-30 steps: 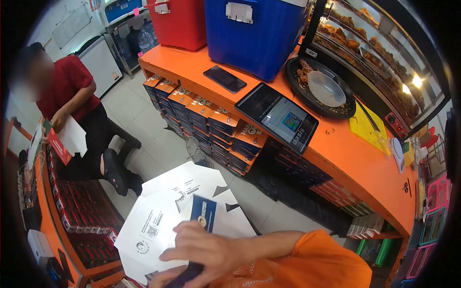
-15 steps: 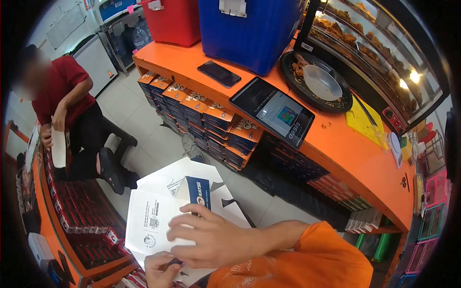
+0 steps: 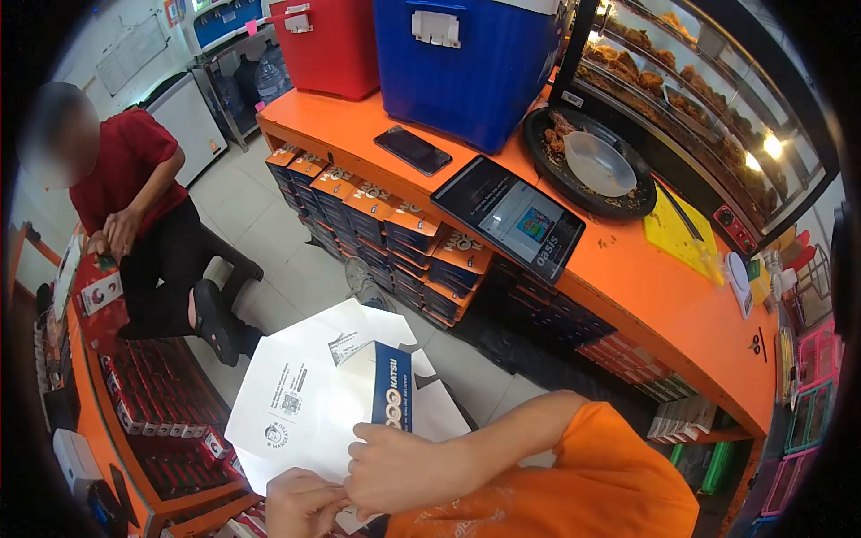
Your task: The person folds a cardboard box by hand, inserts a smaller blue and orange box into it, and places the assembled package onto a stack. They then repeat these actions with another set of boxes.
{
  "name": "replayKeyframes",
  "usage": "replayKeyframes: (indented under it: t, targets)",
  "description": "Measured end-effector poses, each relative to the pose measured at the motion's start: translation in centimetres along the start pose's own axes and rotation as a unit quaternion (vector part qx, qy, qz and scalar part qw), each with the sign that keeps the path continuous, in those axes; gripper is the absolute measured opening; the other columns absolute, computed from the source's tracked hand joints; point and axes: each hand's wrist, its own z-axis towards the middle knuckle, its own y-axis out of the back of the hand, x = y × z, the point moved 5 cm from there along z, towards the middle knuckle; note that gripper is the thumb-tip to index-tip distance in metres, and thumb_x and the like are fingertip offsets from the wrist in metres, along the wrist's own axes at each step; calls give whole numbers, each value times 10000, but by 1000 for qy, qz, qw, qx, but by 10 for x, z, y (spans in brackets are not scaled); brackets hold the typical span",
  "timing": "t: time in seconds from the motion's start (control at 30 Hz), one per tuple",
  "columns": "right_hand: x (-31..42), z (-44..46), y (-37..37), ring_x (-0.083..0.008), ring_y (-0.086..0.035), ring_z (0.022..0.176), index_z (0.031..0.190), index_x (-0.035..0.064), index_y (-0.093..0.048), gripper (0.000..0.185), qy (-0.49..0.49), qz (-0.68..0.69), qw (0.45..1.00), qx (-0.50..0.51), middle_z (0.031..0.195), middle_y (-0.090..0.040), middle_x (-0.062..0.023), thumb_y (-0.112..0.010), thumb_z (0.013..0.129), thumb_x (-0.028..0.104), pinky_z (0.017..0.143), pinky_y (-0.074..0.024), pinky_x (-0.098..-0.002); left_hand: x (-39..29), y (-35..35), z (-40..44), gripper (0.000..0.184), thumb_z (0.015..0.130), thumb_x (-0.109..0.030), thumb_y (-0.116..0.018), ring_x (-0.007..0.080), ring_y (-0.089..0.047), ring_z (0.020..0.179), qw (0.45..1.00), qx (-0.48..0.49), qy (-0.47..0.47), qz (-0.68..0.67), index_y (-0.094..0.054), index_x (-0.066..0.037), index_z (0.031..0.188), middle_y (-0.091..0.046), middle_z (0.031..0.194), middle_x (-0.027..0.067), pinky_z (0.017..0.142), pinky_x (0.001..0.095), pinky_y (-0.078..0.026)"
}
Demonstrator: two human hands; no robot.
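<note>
A partly unfolded cardboard food box (image 3: 260,412), white inside with printed text and a QR code, lies in front of me. One raised panel shows a dark blue outer side with "KATSU" lettering (image 3: 393,381). My right hand (image 3: 408,473) has its fingers curled over the near edge of the box, below the blue panel. Close against it, my left hand (image 3: 305,504) pinches the near white edge. The fingertips of both hands nearly meet, and the fold between them is partly hidden.
An orange counter (image 3: 628,269) holds a tablet (image 3: 511,220), a phone (image 3: 413,150), a black tray (image 3: 592,166) and a blue cooler (image 3: 466,72). Stacked boxes (image 3: 368,215) fill the shelf below. At left, a person in a red shirt (image 3: 134,152) sits beside more boxes.
My right hand has moved down from over the white panel, its spread fingers now curled at the near edge beside my left hand. The person at left has lowered the white piece.
</note>
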Motion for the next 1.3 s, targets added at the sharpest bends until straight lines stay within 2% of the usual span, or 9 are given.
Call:
replayKeyframes:
  t: [0.13,0.2,0.63,0.73,0.8,0.83,0.93,1.03,1.3]
  targets:
    - [-6,0,4,-199,-603,695,792,76,-647,361,5,5,998,-57,640,-621,-29,-615,863,428,707,-408,-334,-28,18,3,182,680,46,-675,266,-622,702,999,-26,-41,18,-688,-6,854,-642,720,105,654,343,-499]
    - [-4,-3,18,-209,-601,670,817,68,-641,343,40,21,972,-231,656,-625,-39,-580,900,395,705,-410,-329,-27,21,3,126,625,25,-692,314,-585,666,998,-54,13,-36,-672,-21,741,-594,667,126,604,369,-469]
    - [3,2,0,-220,-630,711,812,46,-656,246,25,-55,998,-11,689,-650,-68,-584,859,277,728,-446,-344,-22,2,5,116,684,-56,-735,329,-587,632,1000,-15,-6,-23,-628,-26,720,-583,641,114,584,395,-468]
    - [2,6,7,-232,-614,735,821,62,-656,196,55,-49,997,-32,740,-642,-75,-596,857,245,729,-444,-362,-17,1,-3,161,740,-65,-722,347,-587,637,1000,9,2,-5,-656,-10,877,-625,730,151,587,390,-478]
    - [-12,-2,50,-265,-595,774,807,87,-637,130,95,38,942,-319,876,-653,-118,-622,798,216,738,-436,-384,-8,7,-4,132,673,-56,-800,245,-661,608,981,-35,106,-158,-740,-39,789,-683,680,102,598,304,-501]
    - [-19,-11,64,-269,-580,871,887,79,-638,197,75,72,930,-351,982,-623,-103,-704,767,220,753,-441,-401,-7,15,-6,140,728,-118,-820,202,-602,492,988,-95,77,-97,-720,-21,732,-631,577,88,509,271,-468]
    - [-18,-34,68,-249,-589,1035,1038,173,-721,421,116,105,919,-361,1130,-667,-17,-844,658,305,859,-443,-389,-16,34,-12,173,783,-85,-789,62,-605,666,915,-301,139,-227,-722,34,889,-700,726,47,580,235,-488]
    - [-4,-32,32,-243,-579,1056,1064,178,-704,436,94,32,931,-352,1170,-662,-19,-840,684,343,888,-429,-396,-21,32,-4,332,886,-16,-667,113,-628,886,816,-405,83,-404,-586,52,1200,-670,1061,90,657,238,-539]
    - [-13,-33,31,-259,-512,1111,1082,214,-659,471,48,-5,909,-413,1219,-624,-27,-813,709,457,897,-405,-419,-36,22,11,406,947,-18,-552,172,-666,931,727,-358,88,-579,-425,43,1328,-626,1140,115,713,304,-614]
